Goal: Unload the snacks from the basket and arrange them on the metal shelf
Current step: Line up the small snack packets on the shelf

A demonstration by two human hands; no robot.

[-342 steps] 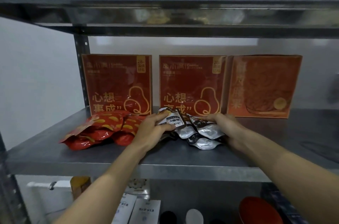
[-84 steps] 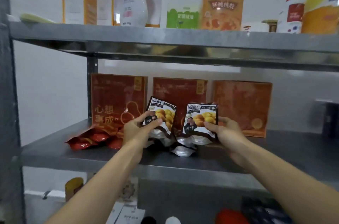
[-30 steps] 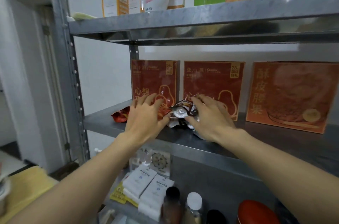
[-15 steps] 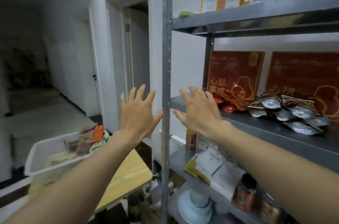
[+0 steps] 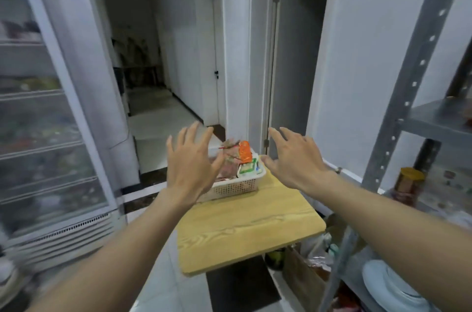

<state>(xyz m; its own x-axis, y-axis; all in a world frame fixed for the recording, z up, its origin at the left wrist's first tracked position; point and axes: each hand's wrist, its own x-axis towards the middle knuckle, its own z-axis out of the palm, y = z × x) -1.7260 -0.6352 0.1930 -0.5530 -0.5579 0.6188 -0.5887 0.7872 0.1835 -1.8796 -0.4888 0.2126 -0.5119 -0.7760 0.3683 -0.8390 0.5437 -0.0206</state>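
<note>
Nearest: both forearms come in from 6 o'clock over the desk (image 5: 251, 227), a small wood top.

Left hand (image 5: 190, 166) and right hand (image 5: 293, 161) are out ahead, palms down. The fingers (image 5: 191, 134) are spread apart and hold nothing. This reads as a reach, with both hands free so each can take a pack.

Basket (image 5: 237, 187): white, perforated, at the desk's 12 o'clock end. The left hand covers its 9 o'clock side from this angle and the right hand is off its 2 o'clock corner. I cannot tell about contact, but it looks like none yet.

Snacks (image 5: 245, 165) are in the basket, heaped above the rim. They are mixed packs, with an orange pack (image 5: 244, 150) standing up on top. It's a loose pile, so take the top packs first; pulling low ones would drag the rest.

Shelf (image 5: 415, 66) is at 3 o'clock: grey steel, slotted post nearest, only its edge in frame. The desk sits just beside it, probably to keep the carry short.

Cooler (image 5: 46, 120) is at 9 o'clock, glass door, blurred. A corridor runs off at 12 o'clock behind the basket.

Progress: the basket is far from empty, so more trips are needed.
</note>
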